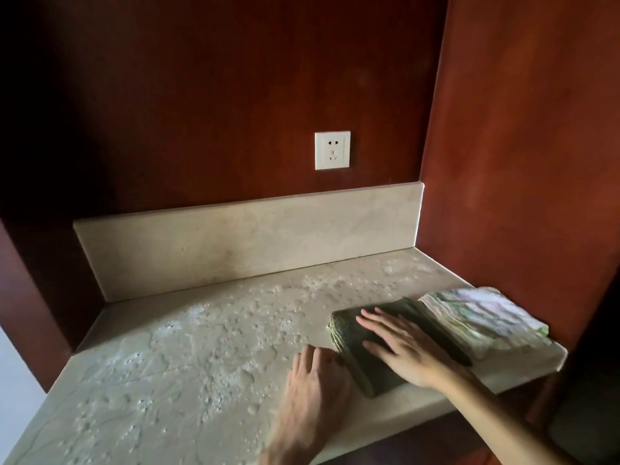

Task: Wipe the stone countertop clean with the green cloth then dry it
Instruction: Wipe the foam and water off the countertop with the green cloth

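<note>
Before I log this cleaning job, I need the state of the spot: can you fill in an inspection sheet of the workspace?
Surface: stone countertop covered in droplets and whitish residue.
Job's things: green cloth folded, lying flat; a second, pale folded cloth beside it on the right.
Clutter: nothing seen.
Hands: right hand flat on the green cloth; left hand on the counter, by the cloth's edge.
Cables: nothing seen.
Surroundings: stone backsplash, white wall socket, red-brown walls.

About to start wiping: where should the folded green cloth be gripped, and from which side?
Take the green cloth from above, palm flat like the right hand, fingers curling over its thick folded left edge; it lies flat on the countertop, so only edges offer purchase.
</note>
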